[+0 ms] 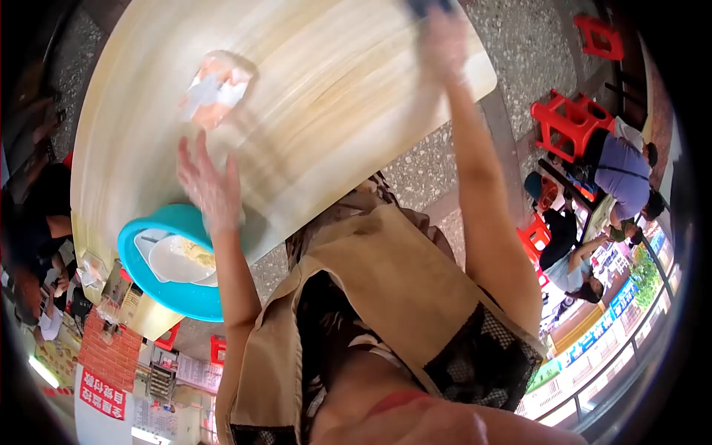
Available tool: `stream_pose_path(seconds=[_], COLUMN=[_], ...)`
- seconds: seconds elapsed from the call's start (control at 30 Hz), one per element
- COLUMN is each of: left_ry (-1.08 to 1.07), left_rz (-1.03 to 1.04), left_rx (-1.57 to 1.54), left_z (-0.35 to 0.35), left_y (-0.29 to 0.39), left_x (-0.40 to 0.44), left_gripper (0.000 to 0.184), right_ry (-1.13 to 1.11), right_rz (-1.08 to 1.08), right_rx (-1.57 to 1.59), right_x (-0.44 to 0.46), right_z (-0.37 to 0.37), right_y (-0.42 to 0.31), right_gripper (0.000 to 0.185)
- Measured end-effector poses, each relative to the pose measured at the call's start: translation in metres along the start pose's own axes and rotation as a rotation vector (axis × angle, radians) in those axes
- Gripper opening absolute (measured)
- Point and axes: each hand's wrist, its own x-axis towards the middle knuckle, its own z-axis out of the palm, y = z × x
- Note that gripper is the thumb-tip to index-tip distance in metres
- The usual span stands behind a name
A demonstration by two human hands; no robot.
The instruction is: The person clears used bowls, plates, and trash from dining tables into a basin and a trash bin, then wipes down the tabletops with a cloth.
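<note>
My left hand (209, 185) is over the pale wood-grain table (319, 111), its fingers spread and nothing in them. A thin clear glove seems to cover it. Just beyond its fingertips lies a white and orange soft plastic packet (216, 87). Beside my left wrist, a blue basin (178, 297) sits at the table's near left edge. In it are white bowls (174, 256), one with yellowish scraps. At the far right side of the table, my right hand (445, 48) is blurred by motion. It grips a dark cloth (429, 7), partly cut off by the frame's top edge.
Red plastic stools (567, 126) stand on the speckled floor (519, 44) to the right. Several people sit there around another table. More people are at the far left. A red sign (104, 394) and a brick-patterned counter (107, 348) show at lower left.
</note>
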Motion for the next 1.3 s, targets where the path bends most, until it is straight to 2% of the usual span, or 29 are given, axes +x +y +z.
stream_pose_path(seconds=[0.03, 0.1, 0.17, 0.2, 0.23, 0.27, 0.3, 0.37, 0.43, 0.47, 0.5, 0.53, 0.57, 0.6, 0.63, 0.7, 0.73, 0.8, 0.83, 0.9, 0.97, 1.0, 1.07, 1.1, 1.17, 1.2, 1.23, 1.27, 1.3], left_ry=[-0.028, -0.053, -0.069, -0.085, -0.094, -0.057, -0.016, -0.028, -0.002, 0.056, 0.120, 0.193, 0.264, 0.288, 0.322, 0.295, 0.310, 0.253, 0.247, 0.794, 0.808, 0.743, 0.450, 0.457, 0.370, 0.363, 0.370, 0.308, 0.251], left_rz=[0.003, -0.094, -0.076, -0.066, -0.065, -0.075, -0.087, -0.146, -0.222, -0.323, -0.421, -0.363, -0.305, -0.369, -0.429, -0.440, -0.461, -0.594, -0.643, -1.135, -1.006, -0.757, -0.691, -0.706, -0.577, -0.763, -0.782, -0.838, -0.884], left_rx=[0.003, 0.193, 0.168, 0.150, 0.149, -0.007, -0.162, -0.202, -0.252, -0.372, -0.490, -0.471, -0.450, -0.545, -0.645, -0.408, -0.404, -0.722, -0.825, -1.705, -1.663, -1.909, -0.621, -0.624, -0.113, -0.319, -0.319, -0.439, -0.562], left_z=[0.023, 0.059, 0.084, 0.091, 0.093, 0.093, 0.095, 0.099, 0.100, 0.088, 0.075, 0.069, 0.065, 0.062, 0.064, 0.064, 0.074, 0.090, 0.092, 0.080, 0.100, 0.119, 0.110, 0.114, 0.129, 0.129, 0.124, 0.119, 0.114], left_y=[-0.003, -0.027, -0.061, -0.068, -0.066, -0.065, -0.064, -0.068, -0.067, -0.056, -0.045, -0.038, -0.031, -0.023, -0.016, -0.006, -0.010, -0.011, -0.006, 0.019, -0.014, -0.041, -0.038, -0.041, -0.049, -0.045, -0.043, -0.042, -0.041], left_x=[0.016, 0.033, 0.039, 0.038, 0.040, 0.040, 0.037, 0.027, 0.021, 0.007, -0.006, -0.019, -0.034, -0.049, -0.060, -0.089, -0.106, -0.117, -0.109, -0.051, -0.039, -0.050, -0.035, -0.038, -0.049, -0.051, -0.051, -0.046, -0.037], left_gripper=[0.059, 0.056, 0.053, 0.049, 0.049, 0.046, 0.042, 0.039, 0.036, 0.035, 0.034, 0.033, 0.033, 0.033, 0.033, 0.034, 0.034, 0.033, 0.033, 0.029, 0.024, 0.023, 0.019, 0.019, 0.020, 0.022, 0.022, 0.023, 0.024], right_ry=[-0.025, -0.600, -0.514, -0.655, -0.965, -1.446, -0.615, -0.839, -1.009, -1.001, -0.637, -0.263, -0.306, -0.366, -0.437, -0.514, -0.549, -0.723, -0.431, -0.545, -0.432, -0.352, -0.280, -0.289, -0.329, -0.362, -0.405, -0.480, -0.573], right_rz=[0.012, 0.357, -0.026, -0.166, -0.293, -0.380, -0.593, -0.788, -0.385, -0.367, -0.159, 0.044, 0.174, 0.247, 0.202, -0.106, -0.301, -0.610, -0.545, -0.769, -0.608, -0.520, -0.328, -0.200, 0.057, 0.095, 0.043, -0.108, -0.350], right_rx=[-0.002, -0.166, -0.051, 0.097, 0.310, 0.468, 0.716, 0.707, 0.260, -0.076, -0.088, -0.018, -0.294, -0.367, -0.324, -0.101, 0.109, 0.777, 1.027, 0.777, 0.579, 0.417, 0.161, 0.054, -0.150, -0.218, -0.248, -0.243, -0.163], right_x=[0.010, 0.035, -0.039, -0.072, -0.096, -0.097, -0.151, -0.142, -0.124, -0.066, -0.076, -0.086, -0.050, -0.039, -0.043, -0.073, -0.089, -0.044, -0.051, -0.086, 0.028, 0.058, 0.103, 0.120, 0.141, 0.142, 0.134, 0.124, 0.110], right_z=[-0.008, -0.040, -0.053, -0.071, -0.092, -0.108, -0.124, -0.120, -0.103, -0.123, -0.103, -0.082, -0.085, -0.074, -0.060, -0.034, -0.027, -0.051, -0.041, 0.073, 0.061, 0.074, 0.080, 0.075, 0.070, 0.073, 0.078, 0.082, 0.081], right_y=[0.004, 0.001, -0.085, -0.132, -0.171, -0.195, -0.194, -0.172, -0.106, -0.073, -0.024, 0.025, 0.031, 0.020, -0.020, -0.140, -0.204, -0.309, -0.344, -0.417, -0.326, -0.268, -0.150, -0.095, -0.050, -0.066, -0.104, -0.164, -0.234], right_gripper=[0.047, 0.031, 0.026, 0.024, 0.023, 0.023, 0.026, 0.027, 0.024, 0.024, 0.024, 0.024, 0.028, 0.029, 0.029, 0.031, 0.031, 0.033, 0.033, 0.020, 0.019, 0.019, 0.020, 0.020, 0.021, 0.022, 0.023, 0.024, 0.025])
